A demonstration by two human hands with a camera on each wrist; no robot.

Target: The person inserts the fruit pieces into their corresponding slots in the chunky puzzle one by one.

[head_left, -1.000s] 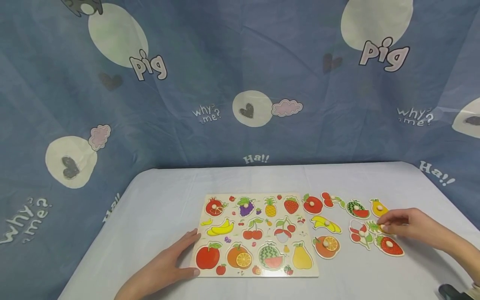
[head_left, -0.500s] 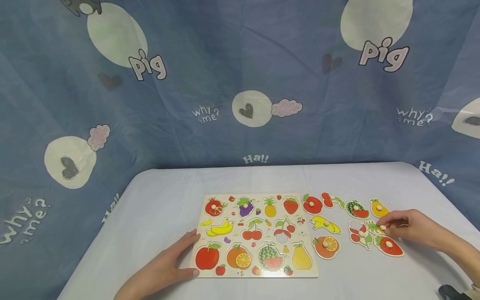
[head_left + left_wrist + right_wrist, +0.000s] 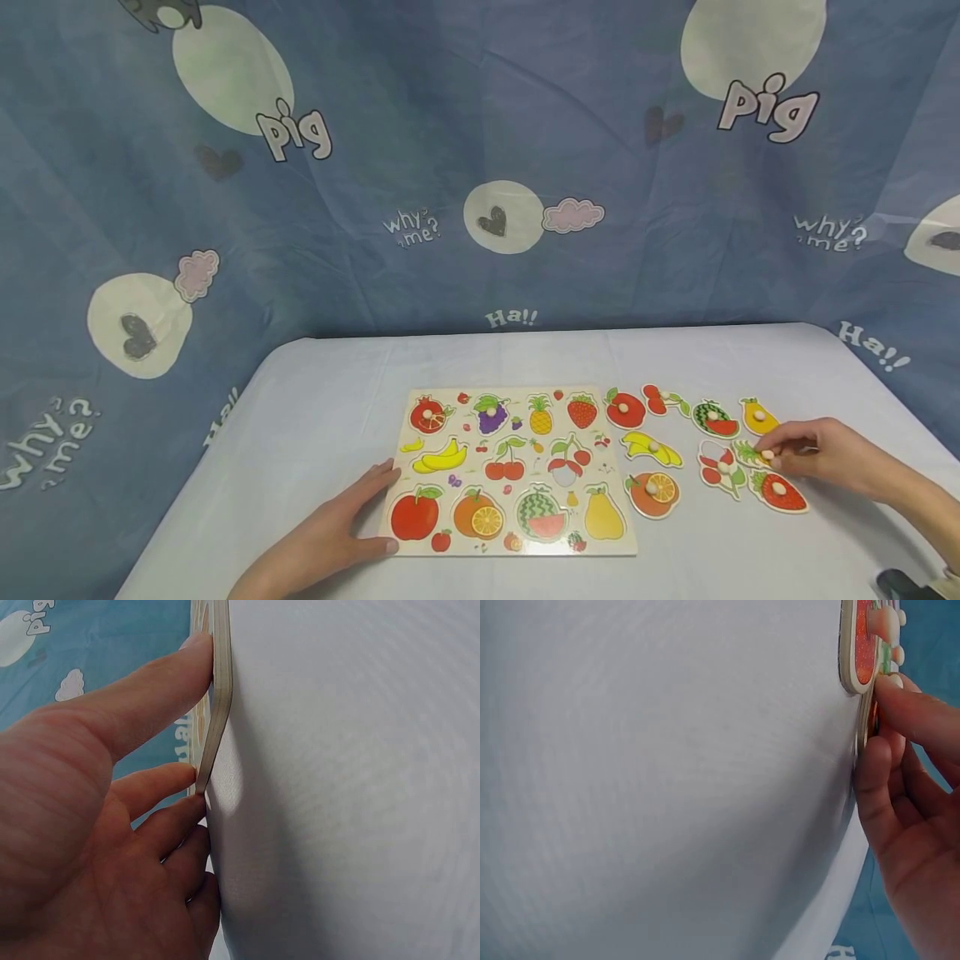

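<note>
A wooden fruit puzzle board lies flat on the white table. My left hand rests at its near left corner, fingers along the left side and thumb at the front edge; the left wrist view shows the thumb against the board's rim. Far to the right, my right hand pinches the knob of a pineapple puzzle piece, whose right part the fingers hide. A strawberry piece lies just nearer, and a pear piece just beyond. A red, white and green piece adjoins on the left.
Between board and right hand lie an apple piece, a banana piece, an orange piece, a cherry piece and a watermelon piece. A grape piece sits in the board. Blue printed cloth hangs behind the table.
The right fingers have shifted slightly to the right at the pineapple piece, leaving more of its knob visible. The left hand and the board stay in place.
</note>
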